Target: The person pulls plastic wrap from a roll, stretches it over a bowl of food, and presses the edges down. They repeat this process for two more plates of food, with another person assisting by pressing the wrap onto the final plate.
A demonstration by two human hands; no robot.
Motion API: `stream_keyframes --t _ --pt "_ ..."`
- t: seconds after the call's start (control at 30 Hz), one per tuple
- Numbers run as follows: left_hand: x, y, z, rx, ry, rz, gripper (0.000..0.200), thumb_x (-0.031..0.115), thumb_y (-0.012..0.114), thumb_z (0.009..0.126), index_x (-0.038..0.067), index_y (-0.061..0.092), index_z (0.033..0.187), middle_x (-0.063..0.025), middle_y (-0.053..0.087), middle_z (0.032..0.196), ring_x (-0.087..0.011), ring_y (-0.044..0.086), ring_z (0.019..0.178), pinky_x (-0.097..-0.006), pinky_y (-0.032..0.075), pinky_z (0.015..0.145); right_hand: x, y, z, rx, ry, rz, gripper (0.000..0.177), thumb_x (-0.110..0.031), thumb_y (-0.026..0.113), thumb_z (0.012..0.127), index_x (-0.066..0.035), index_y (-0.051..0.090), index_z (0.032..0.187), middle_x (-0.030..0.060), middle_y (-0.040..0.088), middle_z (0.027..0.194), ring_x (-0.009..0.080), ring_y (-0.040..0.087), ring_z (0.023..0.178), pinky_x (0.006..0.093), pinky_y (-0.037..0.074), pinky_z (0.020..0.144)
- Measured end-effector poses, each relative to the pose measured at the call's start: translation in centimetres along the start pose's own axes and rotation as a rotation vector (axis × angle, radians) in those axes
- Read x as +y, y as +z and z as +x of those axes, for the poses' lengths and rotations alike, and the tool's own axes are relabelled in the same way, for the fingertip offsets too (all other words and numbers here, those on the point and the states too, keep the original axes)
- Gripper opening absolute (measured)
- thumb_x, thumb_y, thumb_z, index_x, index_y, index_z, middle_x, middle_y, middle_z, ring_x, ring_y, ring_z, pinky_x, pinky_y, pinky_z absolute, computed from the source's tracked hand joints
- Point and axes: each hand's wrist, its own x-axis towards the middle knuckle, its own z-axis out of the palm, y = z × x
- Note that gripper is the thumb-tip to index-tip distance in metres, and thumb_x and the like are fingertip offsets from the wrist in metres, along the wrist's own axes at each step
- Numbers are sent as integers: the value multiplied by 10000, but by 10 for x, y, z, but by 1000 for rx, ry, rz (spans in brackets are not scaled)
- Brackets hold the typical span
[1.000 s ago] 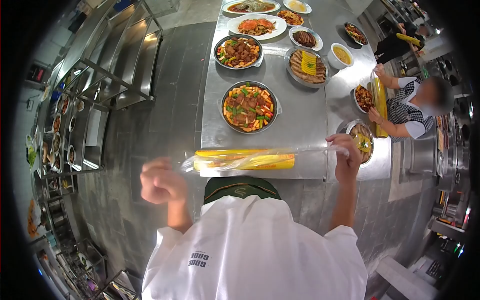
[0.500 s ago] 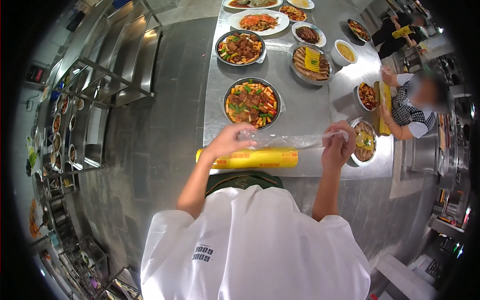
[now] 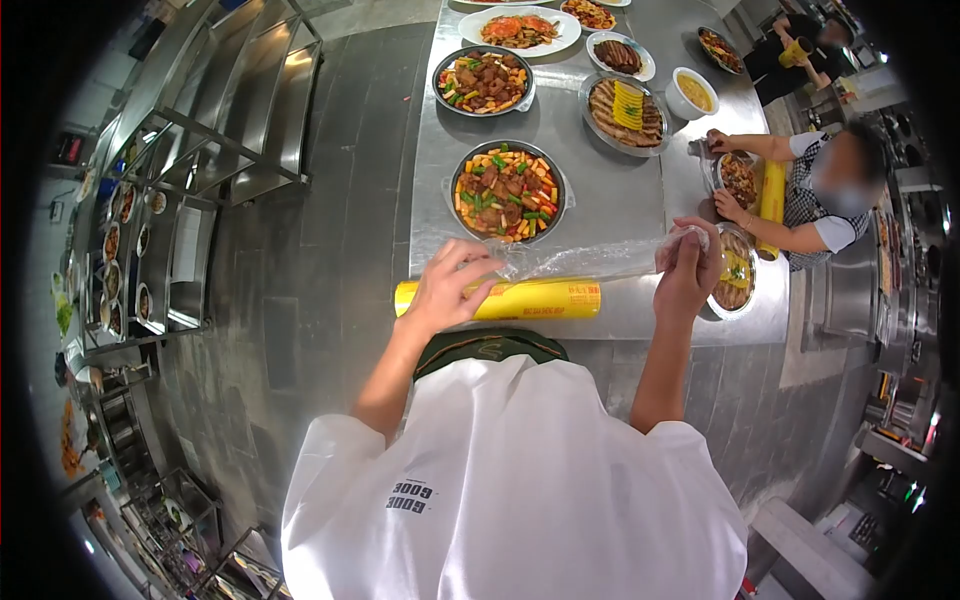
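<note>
Dressed in a loose white short-sleeved cloth shirt (image 3: 530, 480), softly creased down the front. Printed on the left chest with two short rows of dark, blocky lettering (image 3: 409, 498), upside down here and hard to read. Cut with a wide left sleeve (image 3: 335, 450) and right sleeve (image 3: 695, 460), ending near the elbows. Bare along both forearms (image 3: 385, 375) to the left hand (image 3: 448, 287) and right hand (image 3: 690, 262). Below, clad in dark green cloth (image 3: 535, 348) with a thin tan line and a small, pale squiggly mark (image 3: 490, 346).

Open worktop (image 3: 630, 190) lies between the near round pan (image 3: 508, 192) and the bowl (image 3: 740, 180) before a co-worker (image 3: 818, 210); a sliced-meat platter (image 3: 627, 112) bounds its far side, clear film (image 3: 590, 262) between left hand (image 3: 445, 285) and right hand (image 3: 690, 258) its near side.
</note>
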Motion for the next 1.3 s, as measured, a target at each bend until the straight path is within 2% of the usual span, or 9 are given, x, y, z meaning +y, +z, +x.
stream_keyframes --t 0.33,0.53,0.63,0.73,0.97,1.03,1.1,1.17,1.3 --pt "-10 -7 11 -83 77 126 271 23 773 780 129 809 1027 -66 666 1137 -296 623 1053 -406 530 905 -5 -4 -5 -31 -34 -101 180 -151 521 1101 -29 653 1116 -13 539 716 44 469 588 206 362 540" --pt "-9 -52 18 -78 -34 -160 166 -39 725 846 55 768 975 -103 756 1062 -299 694 1117 -402 539 977 -1 -8 -10 15 -43 -8 160 -107 507 1094 -22 641 1109 0 555 724 47 463 562 205 349 508" --pt "-1 -80 12 171 -312 -656 36 -23 634 999 -32 663 1018 -167 764 1080 -204 724 1032 -325 554 931 5 -15 -13 -7 -47 55 151 -89 493 1092 -21 627 1097 15 564 774 48 453 552 209 347 494" --pt "16 -87 17 153 -273 -561 43 -18 603 1024 -44 633 1039 -154 734 1041 -205 725 985 -306 556 891 12 -12 -19 0 -84 69 144 -90 488 1090 -23 616 1083 26 567 828 45 434 551 208 345 490" --pt "0 -7 -2 639 -117 -69 117 -39 494 1036 7 499 1143 -128 578 1069 -130 538 713 -277 485 660 16 -1 -28 257 -116 108 129 -123 536 1074 -21 614 1062 18 558 836 37 421 580 197 326 479" --pt "-7 3 2 919 91 122 183 -107 520 949 -9 535 1103 -149 621 949 -262 613 825 -365 529 724 16 4 -30 310 -156 37 111 -144 544 1057 -56 610 1055 12 550 842 41 385 586 196 296 480" --pt "-14 -11 3 924 152 195 257 -162 546 865 -17 550 1077 -144 618 933 -273 608 743 -365 522 638 20 1 -31 305 -208 20 120 -143 540 1057 -52 618 1056 8 554 854 40 385 592 194 296 481" --pt "0 -43 12 718 466 597 299 -193 581 785 -21 573 1029 -142 616 934 -249 571 622 -350 475 516 18 0 -32 294 -260 1 129 -142 537 1057 -47 625 1056 3 558 866 40 385 599 191 295 482" --pt "23 -78 16 453 609 426 263 -165 651 725 16 620 914 -100 592 821 -220 505 534 -344 409 435 7 1 -29 421 -160 -60 143 -120 524 1056 -29 631 1086 13 561 830 43 411 593 198 322 479"
